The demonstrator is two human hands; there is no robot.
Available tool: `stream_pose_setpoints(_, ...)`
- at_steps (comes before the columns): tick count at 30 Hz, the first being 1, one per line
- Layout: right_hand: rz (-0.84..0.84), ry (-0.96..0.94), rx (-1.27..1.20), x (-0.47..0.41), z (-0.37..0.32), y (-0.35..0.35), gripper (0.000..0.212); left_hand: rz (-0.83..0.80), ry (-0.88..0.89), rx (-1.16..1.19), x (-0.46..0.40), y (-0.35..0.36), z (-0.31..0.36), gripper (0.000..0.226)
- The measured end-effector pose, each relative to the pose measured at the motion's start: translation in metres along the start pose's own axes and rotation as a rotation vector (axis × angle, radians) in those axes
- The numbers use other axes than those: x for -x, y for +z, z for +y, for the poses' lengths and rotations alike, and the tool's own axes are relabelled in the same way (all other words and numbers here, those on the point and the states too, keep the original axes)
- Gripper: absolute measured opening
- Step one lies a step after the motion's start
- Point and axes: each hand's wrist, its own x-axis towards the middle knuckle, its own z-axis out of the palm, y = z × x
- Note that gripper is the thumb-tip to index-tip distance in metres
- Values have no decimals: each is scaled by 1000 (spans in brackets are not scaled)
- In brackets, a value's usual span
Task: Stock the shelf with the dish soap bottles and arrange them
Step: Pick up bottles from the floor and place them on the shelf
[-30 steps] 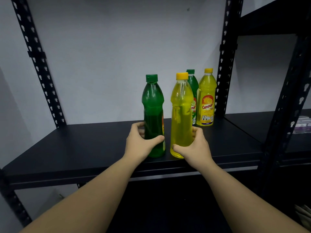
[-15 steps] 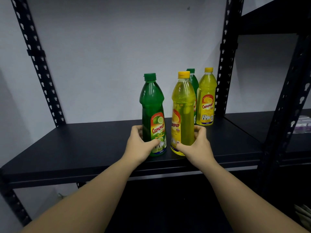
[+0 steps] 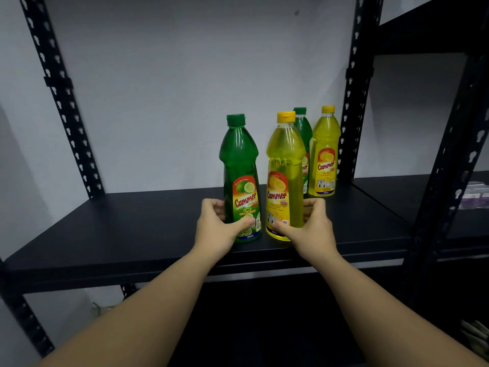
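My left hand (image 3: 217, 229) grips the upright green bottle (image 3: 239, 176), my right hand (image 3: 309, 229) the yellow bottle (image 3: 285, 176) just beside it, labels facing me.

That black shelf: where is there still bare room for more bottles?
The black metal shelf board is bare from the left-hand upright to the front green lime bottle. The right side is crowded: front yellow lemon bottle, rear green bottle, rear yellow bottle.

A grey wall (image 3: 164, 88) stands behind perforated black uprights (image 3: 62, 96). At the right edge, pale purple-and-white packs (image 3: 473, 194) lie on a neighbouring shelf (image 3: 397, 192), blurred. Whitish items (image 3: 476, 332) show lower right, unclear
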Motion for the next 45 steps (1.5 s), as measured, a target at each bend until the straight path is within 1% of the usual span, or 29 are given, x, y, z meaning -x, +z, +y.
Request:
stream_pose_setpoints(2, -68, 8, -12, -2, 1, -3, 71, -11, -3, 40, 0, 0, -2, 74)
stream_pose_setpoints(5, -145, 9, 21, -7, 1, -8, 77, -34, 14, -9, -3, 0, -2, 72)
stream_pose_setpoints(7, -161, 1, 65, -10, -2, -11, 76, -60, 23, -91, -7, 0, 0, 70)
stream_pose_setpoints(9, -167, 2, 85, -11, -2, -11, 72, -79, 6, -123, -8, 1, 1, 71)
stream_pose_setpoints(10, -166, 16, 86, -11, -2, -10, 73, -63, -4, -120, -8, 2, 1, 72)
stream_pose_setpoints(13, -134, 64, 79, -9, -2, -5, 84, 46, -29, -80, -4, 5, 1, 67)
stream_pose_setpoints(15, -95, 75, 92, -8, -5, 1, 87, 106, -1, -146, 0, 8, 0, 58)
stream_pose_setpoints(17, -32, 75, 164, -7, -9, 9, 95, 151, 46, -216, 2, 10, -2, 49)
stream_pose_setpoints(19, 48, 81, 302, -7, -12, 16, 104, 152, 94, -234, 5, 12, -3, 38)
stream_pose_setpoints(21, 93, 69, 399, -6, -13, 17, 96, 128, 152, -253, 9, 15, -3, 28)
stream_pose_setpoints(24, 70, 57, 416, -6, -12, 13, 81, 41, 243, -303, 17, 19, -3, 22)
stream_pose_setpoints(30, 73, 57, 434, -7, -2, -16, 73, -232, 362, -512, 25, 36, 9, 10)
stream_pose_setpoints(36, 112, 112, 411, -20, 20, -58, 70, -519, 352, -662, 10, 74, 26, 45)
stream_pose_setpoints(40, 125, 140, 434, -34, 34, -75, 72, -615, 275, -736, -4, 91, 31, 80)
stream_pose_setpoints(41, 122, 146, 439, -39, 37, -78, 71, -634, 258, -754, -5, 94, 30, 86)
stream_pose_setpoints(45, 116, 161, 466, -60, 44, -81, 67, -658, 237, -794, -5, 98, 23, 89)
